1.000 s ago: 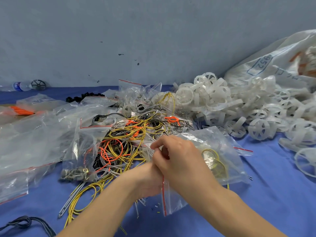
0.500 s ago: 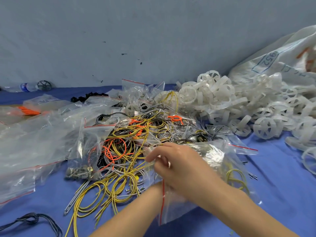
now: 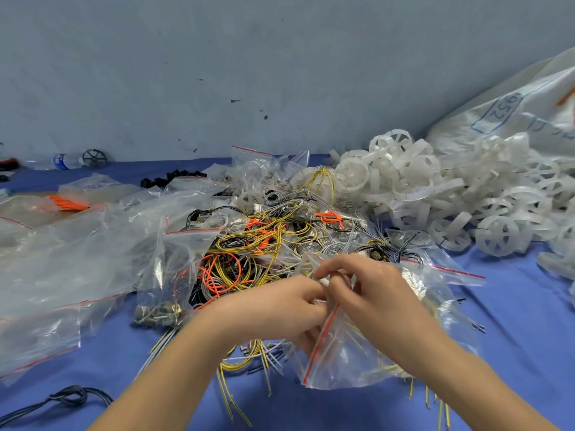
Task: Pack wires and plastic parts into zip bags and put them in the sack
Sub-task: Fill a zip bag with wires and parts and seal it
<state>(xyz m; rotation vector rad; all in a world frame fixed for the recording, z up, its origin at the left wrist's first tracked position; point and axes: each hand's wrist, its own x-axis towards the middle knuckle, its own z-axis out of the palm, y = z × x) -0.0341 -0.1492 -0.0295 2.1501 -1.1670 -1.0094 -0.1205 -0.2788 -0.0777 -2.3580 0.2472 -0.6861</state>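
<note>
Both hands are working the mouth of one zip bag (image 3: 342,362) at the front of the table. The left hand (image 3: 273,309) has its fingers curled tight around the red-striped edge, and the right hand (image 3: 370,290) is pinched on the same edge from the other side, fingertips almost meeting the left's. So neither hand is open, both are gripping plastic. Looks to me like the bag is being held open or lined up for sealing, hard to tell which because the hands cover the seam. There are some yellow wires inside it, and more yellow ends (image 3: 239,362) stick out from under the left wrist. As for progress, I'd say it's early to middle. The big tangle of wires (image 3: 264,241) just behind the hands is loose, the pile of white plastic wheels (image 3: 435,194) off to the right is unbagged, and the sack (image 3: 510,113) lies on its side in the far right corner. A few filled bags (image 3: 174,275) sit on the left, plus a heap of empty-looking ones (image 3: 62,259), all on the blue tablecloth (image 3: 513,321).
</note>
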